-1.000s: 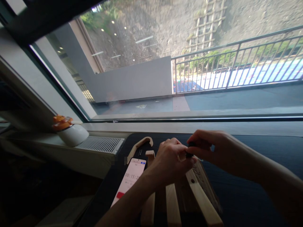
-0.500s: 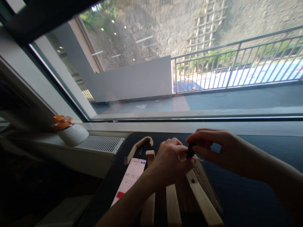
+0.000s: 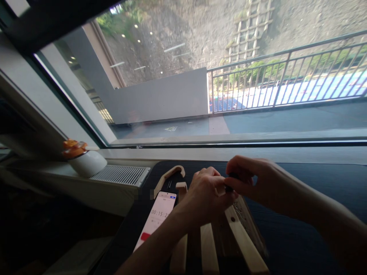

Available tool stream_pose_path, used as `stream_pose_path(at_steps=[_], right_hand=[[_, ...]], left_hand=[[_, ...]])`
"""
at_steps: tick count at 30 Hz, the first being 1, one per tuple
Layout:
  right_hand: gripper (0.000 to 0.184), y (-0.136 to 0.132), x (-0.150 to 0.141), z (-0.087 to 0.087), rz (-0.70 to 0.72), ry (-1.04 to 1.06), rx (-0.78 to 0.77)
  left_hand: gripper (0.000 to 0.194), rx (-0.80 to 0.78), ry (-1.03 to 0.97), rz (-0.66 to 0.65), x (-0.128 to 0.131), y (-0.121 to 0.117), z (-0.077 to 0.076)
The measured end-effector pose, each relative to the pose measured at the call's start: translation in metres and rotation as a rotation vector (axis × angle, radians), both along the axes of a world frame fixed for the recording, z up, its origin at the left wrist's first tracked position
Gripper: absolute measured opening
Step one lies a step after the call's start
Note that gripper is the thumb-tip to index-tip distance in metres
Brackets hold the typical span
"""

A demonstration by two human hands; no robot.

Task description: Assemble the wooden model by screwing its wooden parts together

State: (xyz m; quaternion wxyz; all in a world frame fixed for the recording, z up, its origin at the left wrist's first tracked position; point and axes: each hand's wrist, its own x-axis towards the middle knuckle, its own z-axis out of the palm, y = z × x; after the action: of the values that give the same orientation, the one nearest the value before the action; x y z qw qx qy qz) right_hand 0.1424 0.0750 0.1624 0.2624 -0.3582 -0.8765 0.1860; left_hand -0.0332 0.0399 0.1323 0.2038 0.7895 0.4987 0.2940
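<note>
Small dark piece (image 3: 228, 188) sits pinched between the right hand (image 3: 250, 173) and the closed left hand (image 3: 210, 191), over wooden strips (image 3: 210, 246) on the surface (image 3: 332, 177). Work on it looks unfinished; one curved strip (image 3: 166, 177) lies apart, beside the phone (image 3: 157, 218).

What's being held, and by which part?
The right hand pinches a small black piece by its upper end; the left hand is at its lower end.

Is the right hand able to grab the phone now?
Probably not easily: the right hand seems to be pinching a small dark piece, and the left arm lies between it and the phone.
</note>
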Motion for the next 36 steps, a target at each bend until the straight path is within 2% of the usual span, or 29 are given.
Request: stream_pose_path(at_steps=[2, 6, 11, 19, 24, 29, 36], right_hand=[[0.014, -0.0002, 0.001, 0.0021, 0.089, 0.014, -0.029], [0.023, 0.001, 0.0049, 0.0031, 0.183, 0.041, -0.082], [0.02, 0.0018, 0.0055, 0.0025, 0.161, 0.069, -0.103], [0.024, 0.0033, 0.0052, -0.0014, -0.011, -0.02, -0.026], [0.017, 0.0032, 0.0033, 0.0024, 0.052, 0.05, -0.02], [0.023, 0.0047, 0.0073, 0.0045, 0.147, 0.127, -0.024], [0.02, 0.0043, 0.0069, 0.0021, 0.062, 0.069, -0.034]], left_hand=[[0.011, 0.013, 0.012, -0.006, -0.0001, 0.0, -0.0005], [0.011, 0.021, 0.023, -0.001, -0.0005, 0.0002, 0.0001], [0.013, -0.005, 0.04, 0.012, -0.0002, -0.0005, 0.0037], [0.012, -0.02, 0.012, 0.014, 0.0, 0.0009, 0.0016], [0.012, -0.01, 0.021, 0.025, 0.0003, 0.0003, 0.0013], [0.019, 0.016, 0.026, 0.021, 0.0004, -0.0003, 0.0027], [0.014, -0.015, 0.018, 0.031, 0.0006, -0.0007, 0.0033]])
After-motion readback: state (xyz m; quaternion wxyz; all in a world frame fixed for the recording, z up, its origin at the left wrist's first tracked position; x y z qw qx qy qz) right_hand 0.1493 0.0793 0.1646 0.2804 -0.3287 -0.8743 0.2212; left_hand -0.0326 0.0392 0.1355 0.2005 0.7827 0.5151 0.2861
